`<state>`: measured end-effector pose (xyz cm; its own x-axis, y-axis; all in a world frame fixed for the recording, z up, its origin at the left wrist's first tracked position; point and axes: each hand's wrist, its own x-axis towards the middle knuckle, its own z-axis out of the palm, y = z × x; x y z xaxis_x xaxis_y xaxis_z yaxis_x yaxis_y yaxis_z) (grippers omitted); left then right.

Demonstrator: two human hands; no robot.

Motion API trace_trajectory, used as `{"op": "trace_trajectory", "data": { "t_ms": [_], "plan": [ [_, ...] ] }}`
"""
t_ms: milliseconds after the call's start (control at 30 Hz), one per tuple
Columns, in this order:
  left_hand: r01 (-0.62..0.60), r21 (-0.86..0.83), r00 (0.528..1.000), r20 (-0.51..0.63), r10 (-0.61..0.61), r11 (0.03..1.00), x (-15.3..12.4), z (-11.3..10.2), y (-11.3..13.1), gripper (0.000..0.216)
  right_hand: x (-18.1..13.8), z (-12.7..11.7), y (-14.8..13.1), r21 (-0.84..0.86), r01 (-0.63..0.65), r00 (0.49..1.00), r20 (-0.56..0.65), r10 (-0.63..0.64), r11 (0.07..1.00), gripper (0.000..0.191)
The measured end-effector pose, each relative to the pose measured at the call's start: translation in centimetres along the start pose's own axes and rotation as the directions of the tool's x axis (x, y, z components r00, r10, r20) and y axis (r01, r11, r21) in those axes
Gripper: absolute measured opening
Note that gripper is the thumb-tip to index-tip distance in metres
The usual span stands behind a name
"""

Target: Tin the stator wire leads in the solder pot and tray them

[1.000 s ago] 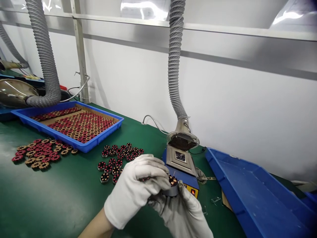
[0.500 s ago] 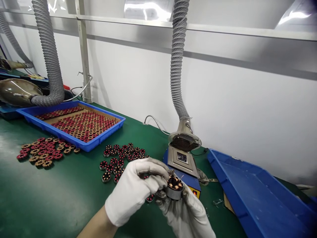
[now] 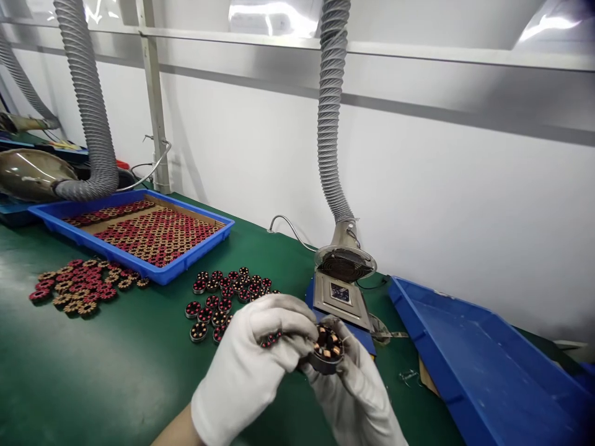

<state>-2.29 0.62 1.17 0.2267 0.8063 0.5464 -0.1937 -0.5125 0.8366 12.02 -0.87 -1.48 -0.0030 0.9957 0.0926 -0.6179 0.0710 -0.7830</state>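
The white-gloved left hand (image 3: pixel 253 365) and white-gloved right hand (image 3: pixel 351 387) meet low over the green desk (image 3: pixel 116 371). Between them sits a small round grey metal part with copper-wound coils (image 3: pixel 328 353), held above the desk; the fingers of both hands are curled around it, grasping it. Just behind stands a blue box-shaped machine with a square metal top (image 3: pixel 341 300). Dark round wound parts (image 3: pixel 223 294) lie in a cluster to the left.

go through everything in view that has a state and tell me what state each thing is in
left hand: gloved, gripping the wound stator
right hand: gloved, cupping the wound stator
wound stator: held, windings facing up
left blue tray: filled with parts
right blue tray: tilted
loose parts: grouped on the mat
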Motion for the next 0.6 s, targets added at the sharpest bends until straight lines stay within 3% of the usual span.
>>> {"op": "trace_trajectory", "data": {
  "t_ms": [67,133,200,267,333,367,467,533,600],
  "plan": [
    [-0.102,0.067,0.992,-0.067,0.107,0.992,-0.2,-0.2,0.3,0.022,0.4,-0.1,0.1,-0.13,0.171,0.982,-0.058,-0.179,0.977,0.038],
    [-0.111,0.057,0.982,-0.15,0.119,0.992,-0.1,-0.4,0.6,0.019,0.7,-0.2,0.4,-0.267,0.353,0.919,-0.081,-0.385,0.897,0.038],
    [0.029,-0.07,0.986,-0.162,-0.04,0.997,0.3,-0.5,0.7,0.021,0.7,-0.2,1.0,-0.425,0.521,0.804,-0.045,-0.593,0.74,0.038],
    [0.259,-0.225,0.964,-0.007,-0.267,0.939,0.8,0.0,0.4,0.032,0.5,0.0,1.8,-0.574,0.642,0.658,0.072,-0.749,0.509,0.037],
    [0.407,-0.318,0.913,0.14,-0.383,0.856,1.0,0.9,-0.3,0.035,0.2,0.2,2.6,-0.655,0.7,0.539,0.223,-0.812,0.285,0.036],
    [0.415,-0.363,0.909,0.13,-0.395,0.835,1.0,1.4,-0.6,0.03,0.1,0.4,3.0,-0.675,0.709,0.5,0.276,-0.821,0.205,0.037],
    [0.268,-0.537,0.924,-0.093,-0.372,0.8,0.7,2.5,-1.7,0.013,0.0,0.8,3.4,-0.722,0.687,0.434,0.312,-0.845,0.086,0.035],
    [0.123,-0.606,0.917,-0.234,-0.324,0.786,0.6,2.5,-1.9,0.007,0.1,1.0,3.2,-0.744,0.663,0.389,0.255,-0.885,0.077,0.033],
    [0.063,-0.596,0.91,-0.296,-0.292,0.8,0.8,2.0,-1.8,0.008,0.4,1.1,2.9,-0.752,0.652,0.362,0.19,-0.913,0.102,0.033]
  ]
}}
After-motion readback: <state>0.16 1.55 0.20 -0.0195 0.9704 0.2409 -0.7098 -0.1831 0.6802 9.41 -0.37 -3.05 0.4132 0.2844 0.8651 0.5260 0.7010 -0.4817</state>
